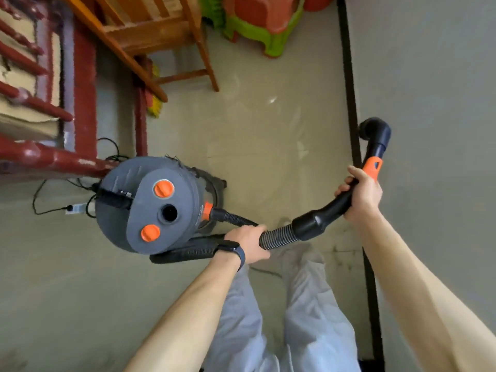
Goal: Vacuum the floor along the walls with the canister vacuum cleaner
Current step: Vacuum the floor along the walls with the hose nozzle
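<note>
A grey canister vacuum (150,205) with orange knobs stands on the floor left of centre. Its ribbed black hose (279,237) loops out from the canister's side. My left hand (251,244), with a dark watch on the wrist, grips the ribbed hose just behind the black cuff. My right hand (362,193) grips the curved black handle below its orange collar. The black wand end (375,135) rises from that collar and bends toward the black baseboard (351,103) at the foot of the grey wall. The nozzle tip is hidden behind the bend.
A dark red wooden frame (80,103) and a brown wooden chair (161,36) stand at the left and top. Stacked red and green plastic stools (257,25) sit by the wall at the top. A black cord and power strip (72,209) lie left of the canister.
</note>
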Demonstrator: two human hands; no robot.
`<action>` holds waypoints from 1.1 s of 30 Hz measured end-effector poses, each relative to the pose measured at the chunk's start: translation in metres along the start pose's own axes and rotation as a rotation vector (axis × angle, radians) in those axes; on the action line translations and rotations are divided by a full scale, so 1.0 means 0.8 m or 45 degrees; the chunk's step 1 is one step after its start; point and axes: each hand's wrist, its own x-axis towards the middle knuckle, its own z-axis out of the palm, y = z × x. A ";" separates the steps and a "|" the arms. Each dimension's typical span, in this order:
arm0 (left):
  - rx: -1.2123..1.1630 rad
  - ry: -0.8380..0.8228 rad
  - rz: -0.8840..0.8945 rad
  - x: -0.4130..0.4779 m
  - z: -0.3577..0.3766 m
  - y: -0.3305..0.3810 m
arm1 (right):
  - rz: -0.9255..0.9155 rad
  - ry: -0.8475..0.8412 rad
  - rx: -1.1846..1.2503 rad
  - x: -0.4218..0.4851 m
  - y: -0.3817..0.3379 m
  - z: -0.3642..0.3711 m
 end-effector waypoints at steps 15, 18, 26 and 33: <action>0.258 -0.621 0.389 0.053 0.170 0.140 | 0.077 0.728 0.954 -0.045 0.204 -0.236; 0.418 -0.655 0.456 0.065 0.230 0.155 | 0.161 0.691 1.028 -0.022 0.256 -0.278; 0.742 -0.467 0.436 0.153 0.378 0.107 | 0.427 0.383 1.056 0.111 0.415 -0.358; 1.001 -0.264 0.507 0.268 0.437 0.055 | 0.490 0.268 1.085 0.238 0.515 -0.346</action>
